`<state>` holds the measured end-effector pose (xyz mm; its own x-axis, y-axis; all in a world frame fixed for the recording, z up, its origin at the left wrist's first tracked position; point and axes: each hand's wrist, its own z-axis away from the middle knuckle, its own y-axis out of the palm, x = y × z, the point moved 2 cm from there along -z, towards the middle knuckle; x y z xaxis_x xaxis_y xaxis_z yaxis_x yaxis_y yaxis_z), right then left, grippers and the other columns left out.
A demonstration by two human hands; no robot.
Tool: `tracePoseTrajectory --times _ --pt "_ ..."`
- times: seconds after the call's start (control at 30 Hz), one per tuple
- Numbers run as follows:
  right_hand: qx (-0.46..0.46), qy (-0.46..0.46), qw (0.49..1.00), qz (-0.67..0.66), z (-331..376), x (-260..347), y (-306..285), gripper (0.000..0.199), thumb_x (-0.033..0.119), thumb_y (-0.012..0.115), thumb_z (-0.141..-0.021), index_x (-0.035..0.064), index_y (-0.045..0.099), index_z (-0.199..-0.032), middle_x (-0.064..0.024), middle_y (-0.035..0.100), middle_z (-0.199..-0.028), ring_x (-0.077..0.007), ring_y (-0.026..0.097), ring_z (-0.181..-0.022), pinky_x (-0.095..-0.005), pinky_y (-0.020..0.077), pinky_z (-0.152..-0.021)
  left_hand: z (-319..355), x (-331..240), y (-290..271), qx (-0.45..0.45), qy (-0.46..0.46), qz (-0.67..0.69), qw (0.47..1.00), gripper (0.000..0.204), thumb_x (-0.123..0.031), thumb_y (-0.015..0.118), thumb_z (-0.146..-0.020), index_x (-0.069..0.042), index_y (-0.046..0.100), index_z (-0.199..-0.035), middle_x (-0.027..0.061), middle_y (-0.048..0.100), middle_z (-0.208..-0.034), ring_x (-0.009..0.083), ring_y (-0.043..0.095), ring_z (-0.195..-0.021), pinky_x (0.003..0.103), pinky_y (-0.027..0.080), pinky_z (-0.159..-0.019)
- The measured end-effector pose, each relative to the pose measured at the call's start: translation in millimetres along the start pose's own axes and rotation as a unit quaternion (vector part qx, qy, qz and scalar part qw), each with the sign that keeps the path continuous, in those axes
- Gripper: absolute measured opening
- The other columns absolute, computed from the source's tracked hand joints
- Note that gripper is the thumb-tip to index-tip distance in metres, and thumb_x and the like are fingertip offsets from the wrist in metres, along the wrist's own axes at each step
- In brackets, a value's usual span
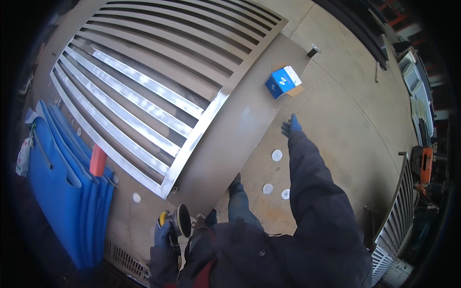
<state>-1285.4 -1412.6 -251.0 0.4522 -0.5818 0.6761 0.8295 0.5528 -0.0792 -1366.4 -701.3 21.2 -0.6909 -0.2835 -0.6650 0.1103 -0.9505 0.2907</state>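
In a dark blue glove, my left hand (163, 235) is closed around a round disc sander (182, 221) with a yellow top, held low at the near end of the slatted metal panel. Its round pad is turned to the right and touches nothing that I can see. My right arm stretches forward, and my gloved right hand (292, 126) is open and holds nothing. Just beyond it, a blue and white cardboard box (282, 81) lies with its flaps spread. The metal panel (168, 149) has bright sanded slats at the near end and duller brownish ones farther off.
Under the panel lies a flat brown sheet (230, 139). Blue folded sheeting (62, 187) with a red block (98, 161) stands at left. White discs (277, 155) are scattered on the floor. Another slatted panel (394, 225) leans at right, near orange equipment (426, 165).
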Motion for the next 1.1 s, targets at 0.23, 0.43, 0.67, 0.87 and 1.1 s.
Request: tracePoseTrajectory --times 0.23,0.43,0.67,0.87,1.1 --pt "-0.037 -0.006 0.999 0.005 -57 110 64 0.068 0.055 0.051 -0.107 0.0084 0.042 -0.156 -0.0176 0.063 -0.142 -0.0345 0.068 -0.120 -0.0497 0.0596 -0.092 14 21 27 -0.074 0.024 0.043 0.996 0.079 -0.033 0.081 -0.092 -0.001 0.042 -0.153 0.0158 0.064 -0.133 0.0287 0.069 -0.117 0.041 0.059 -0.098" --pt "0.004 -0.010 1.000 -0.002 -85 97 72 0.038 0.037 0.050 -0.109 0.0056 0.061 -0.127 -0.0078 0.073 -0.110 -0.0265 0.074 -0.100 -0.0427 0.0611 -0.080 15 36 43 -0.096 0.014 0.066 0.993 0.076 -0.031 0.080 -0.093 -0.002 0.042 -0.153 0.0146 0.063 -0.135 0.0295 0.068 -0.119 0.042 0.059 -0.099" --pt "0.151 0.086 0.981 -0.089 27 -24 85 0.033 0.036 0.056 -0.104 0.0062 0.067 -0.115 -0.0095 0.071 -0.100 -0.0313 0.073 -0.096 -0.0514 0.0577 -0.090 -20 35 80 -0.085 -0.006 0.069 0.994 0.071 -0.028 0.078 -0.094 -0.004 0.045 -0.152 0.0122 0.065 -0.131 0.0253 0.070 -0.115 0.039 0.059 -0.097" --pt "0.209 0.186 0.946 0.162 113 -87 62 0.042 0.040 0.066 -0.100 0.0044 0.065 -0.122 -0.0132 0.073 -0.101 -0.0297 0.073 -0.090 -0.0482 0.0606 -0.082 -33 23 110 -0.050 0.005 0.045 0.998 0.065 -0.025 0.076 -0.095 -0.005 0.049 -0.150 0.0112 0.067 -0.129 0.0234 0.071 -0.112 0.037 0.059 -0.097" --pt "0.146 -0.389 0.780 0.468 127 10 122 0.083 0.044 0.080 -0.084 0.0009 0.052 -0.150 -0.0233 0.054 -0.152 -0.0369 0.052 -0.141 -0.0454 0.0440 -0.116 -25 21 116 -0.065 0.003 0.040 0.997 0.064 -0.024 0.074 -0.095 -0.003 0.050 -0.150 0.0124 0.068 -0.130 0.0238 0.071 -0.113 0.038 0.058 -0.099"
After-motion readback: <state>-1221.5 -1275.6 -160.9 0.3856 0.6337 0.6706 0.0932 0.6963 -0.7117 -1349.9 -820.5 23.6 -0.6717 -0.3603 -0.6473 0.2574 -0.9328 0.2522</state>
